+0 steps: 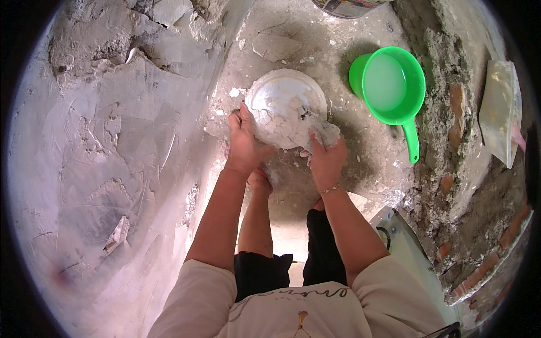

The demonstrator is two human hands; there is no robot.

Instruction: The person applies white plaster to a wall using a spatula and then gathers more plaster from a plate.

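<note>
A round whitish container, its pale inside smeared with plaster, is in front of me on the rough ground. My left hand is closed on its left rim, with the thumb along the edge. At the lower right of the rim, my right hand grips a grey-white, plaster-caked lump. Whether this lump is a chunk of plaster or a crusted cloth, I cannot tell. Crumbly plaster covers the near side of the container between both hands.
A green dipper with milky liquid stands to the right, handle toward me. Left rises a plaster-smeared wall; right is broken masonry with a pale bag on it. Part of a bucket shows at the top.
</note>
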